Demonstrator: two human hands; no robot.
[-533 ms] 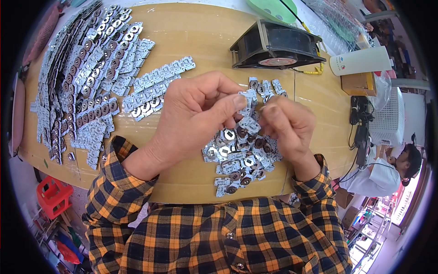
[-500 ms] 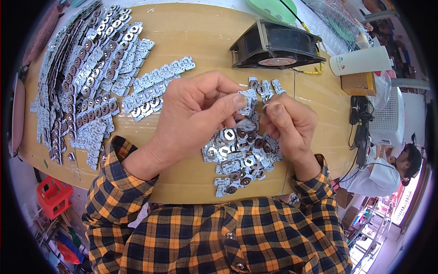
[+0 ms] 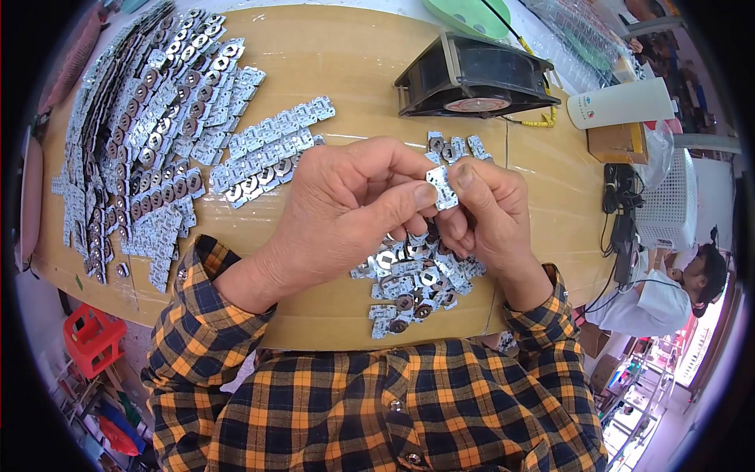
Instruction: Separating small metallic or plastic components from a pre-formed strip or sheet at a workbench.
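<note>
- Small metal plate [image 3: 442,187]: a pale, roughly rectangular stamped piece, held up above the table between both thumbs. Its long axis runs near upright in the picture, tilted slightly to the left at the top. It sits dead centre between the two hands, so neither is nearer; both touch it.
- Left hand [image 3: 346,208]: curled, thumb tip pressed to the plate's left edge, the forefinger arching over the top. The other fingers are folded under and partly hidden.
- Right hand [image 3: 487,212]: also curled, thumb on the plate's right edge, fingers bunched behind it. Whether they hold a second piece cannot be told.
- Loose pile of metal pieces [image 3: 417,279]: directly under and just towards the person from the hands, silver plates with dark round centres, jumbled and overlapping.
- A few stray pieces [image 3: 456,145]: just beyond the right hand's knuckles, between the hands and the fan.
- Laid-out rows of plates [image 3: 267,149]: two short strips to the left of the left hand, near but apart from it.
- Large stacked rows [image 3: 134,141]: well to the left, reaching the table's far-left edge.
- Black box fan [image 3: 476,79]: lying flat at the far side, beyond the hands.
- White cup [image 3: 621,102]: on its side, right of the fan.
- Wooden table [image 3: 354,79]: bare board lies between hands and fan, and along the near edge left of the pile.
</note>
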